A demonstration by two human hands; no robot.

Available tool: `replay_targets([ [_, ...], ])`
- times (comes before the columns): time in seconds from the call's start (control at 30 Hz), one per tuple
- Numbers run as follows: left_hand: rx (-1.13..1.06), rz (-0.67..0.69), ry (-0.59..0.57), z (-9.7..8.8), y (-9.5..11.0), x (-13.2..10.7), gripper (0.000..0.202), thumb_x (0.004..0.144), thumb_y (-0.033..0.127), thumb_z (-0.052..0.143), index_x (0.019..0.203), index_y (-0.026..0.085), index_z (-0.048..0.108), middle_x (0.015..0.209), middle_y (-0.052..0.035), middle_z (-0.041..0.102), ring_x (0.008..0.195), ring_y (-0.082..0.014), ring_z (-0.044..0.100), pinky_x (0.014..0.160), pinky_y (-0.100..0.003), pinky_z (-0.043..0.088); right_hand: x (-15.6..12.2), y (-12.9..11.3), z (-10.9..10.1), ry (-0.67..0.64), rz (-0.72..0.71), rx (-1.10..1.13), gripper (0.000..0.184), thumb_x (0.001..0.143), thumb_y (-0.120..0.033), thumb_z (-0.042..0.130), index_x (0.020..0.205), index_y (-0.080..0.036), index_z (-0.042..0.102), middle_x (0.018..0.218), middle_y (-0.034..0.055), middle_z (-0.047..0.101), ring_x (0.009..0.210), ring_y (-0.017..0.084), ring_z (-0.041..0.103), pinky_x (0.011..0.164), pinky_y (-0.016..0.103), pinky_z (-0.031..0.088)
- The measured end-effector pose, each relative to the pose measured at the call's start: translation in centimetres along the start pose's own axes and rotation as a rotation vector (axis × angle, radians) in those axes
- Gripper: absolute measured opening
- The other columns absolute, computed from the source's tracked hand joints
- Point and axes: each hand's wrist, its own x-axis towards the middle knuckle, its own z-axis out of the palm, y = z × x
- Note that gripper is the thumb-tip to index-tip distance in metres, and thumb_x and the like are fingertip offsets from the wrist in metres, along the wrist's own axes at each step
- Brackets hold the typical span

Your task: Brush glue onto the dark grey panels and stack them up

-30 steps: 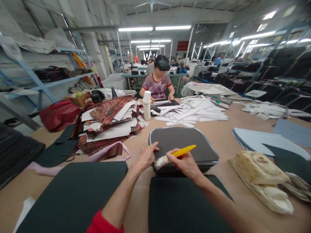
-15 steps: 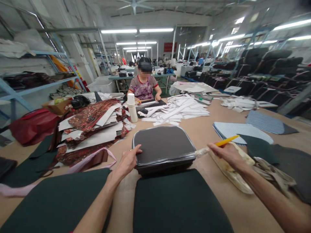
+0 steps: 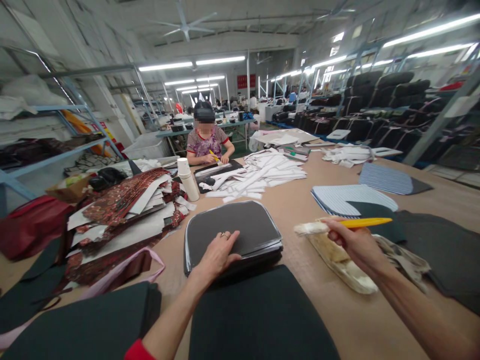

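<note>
My left hand [image 3: 218,253] lies flat, fingers spread, on the near edge of a stack of dark grey rounded panels [image 3: 232,230] at the table's middle. A ring shows on one finger. My right hand [image 3: 354,242] is closed round a brush with a yellow handle [image 3: 348,224], bristles pointing left, held above a glue-stained cloth bundle [image 3: 341,260] to the right of the stack. A large dark green panel [image 3: 258,320] lies on the table just in front of me, below both hands.
Another dark panel [image 3: 86,330] lies at the near left. A heap of patterned red fabric and white card [image 3: 123,210] sits to the left. A white cylinder container [image 3: 187,179] and white strips [image 3: 258,175] are farther back, striped pieces [image 3: 352,197] to the right. A person [image 3: 206,140] works across the table.
My right hand carried the brush off the grey stack to the right, over the stained cloth. My left hand slid further onto the stack. The camera view swung right.
</note>
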Motion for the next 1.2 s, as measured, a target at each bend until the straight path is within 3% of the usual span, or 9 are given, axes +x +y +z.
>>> replay_targets([
  [0.1,0.002,0.018,-0.016,-0.2,0.0,-0.2,0.062,0.079,0.028,0.061,0.135,0.018,0.035,0.119,-0.013,0.054,0.112,-0.028,0.049,0.097,-0.04,0.036,0.3,0.0,-1.4,-0.026,0.055,0.104,0.038,0.058,-0.042,0.078,0.077,-0.011,0.068,0.058,0.0001,0.052,0.048,0.006,0.041,0.037,0.018,0.026],
  [0.2,-0.017,0.012,-0.017,-0.1,0.0,-0.2,0.063,0.078,0.028,0.062,0.135,0.019,0.035,0.121,-0.0133,0.053,0.113,-0.028,0.048,0.097,-0.041,0.037,-0.1,-0.2,-0.2,-0.051,0.054,0.112,0.035,0.061,-0.042,0.076,0.077,-0.012,0.066,0.054,-0.0016,0.049,0.047,0.006,0.04,0.038,0.018,0.026],
  [0.43,-0.067,-0.022,-0.004,0.2,-0.6,-0.2,0.08,0.072,0.023,0.065,0.14,0.017,0.022,0.111,-0.0112,0.057,0.101,-0.0245,0.054,0.09,-0.037,0.042,-3.1,0.4,11.1,-0.45,-0.008,-0.165,0.028,0.072,-0.042,0.058,0.062,-0.017,0.058,0.048,-0.0041,0.047,0.045,0.009,0.043,0.044,0.021,0.034],
  [0.53,-0.088,-0.01,0.018,0.3,-0.9,-0.5,0.083,0.071,0.02,0.065,0.14,0.017,0.019,0.109,-0.0099,0.058,0.097,-0.023,0.056,0.088,-0.036,0.043,-3.2,0.8,13.1,-0.481,-0.057,-0.252,0.023,0.07,-0.039,0.057,0.061,-0.018,0.058,0.05,-0.0035,0.049,0.047,0.01,0.046,0.047,0.022,0.035],
  [0.7,-0.13,0.05,0.101,0.9,-0.8,-1.1,0.056,0.072,0.014,0.056,0.125,0.022,0.04,0.104,-0.0062,0.058,0.095,-0.021,0.055,0.087,-0.035,0.043,-1.4,-0.4,7.6,-0.263,-0.058,-0.354,0.03,0.073,-0.047,0.058,0.071,-0.017,0.062,0.052,-0.0008,0.053,0.05,0.014,0.051,0.05,0.026,0.041],
  [0.83,-0.139,0.066,0.228,1.1,-0.5,-0.7,0.03,0.064,0.002,0.045,0.088,0.02,0.052,0.089,-0.0039,0.056,0.082,-0.0183,0.055,0.078,-0.032,0.046,0.1,-0.4,1.9,-0.334,-0.103,-0.243,0.045,0.082,-0.051,0.051,0.113,-0.019,0.055,0.07,0.0016,0.064,0.051,0.014,0.057,0.056,0.028,0.049],
  [0.9,-0.141,0.054,0.322,0.3,-0.4,-0.4,0.026,0.063,0.0,0.041,0.077,0.02,0.048,0.09,-0.0043,0.055,0.08,-0.0172,0.055,0.075,-0.032,0.047,0.7,0.7,0.6,-0.34,-0.177,-0.294,0.044,0.082,-0.052,0.049,0.112,-0.02,0.054,0.083,0.0061,0.067,0.057,0.016,0.063,0.062,0.033,0.052],
  [1.03,-0.135,0.033,0.518,-3.5,0.2,-0.8,0.019,0.068,0.003,0.04,0.074,0.021,0.044,0.105,-0.0079,0.052,0.094,-0.0185,0.055,0.083,-0.036,0.046,1.9,2.4,2.0,-0.247,-0.515,-0.578,0.04,0.075,-0.046,0.061,0.108,-0.024,0.059,0.11,0.0106,0.064,0.095,0.028,0.063,0.084,0.043,0.049],
  [1.2,-0.035,0.074,0.639,-9.0,3.6,-4.3,0.014,0.072,0.008,0.043,0.076,0.02,0.048,0.112,-0.0075,0.054,0.104,-0.0194,0.054,0.093,-0.038,0.043,2.7,0.0,6.6,-0.263,-0.751,-0.588,0.059,0.069,-0.034,0.068,0.124,-0.022,0.049,0.123,0.0117,0.056,0.116,0.03,0.05,0.095,0.045,0.042],
])
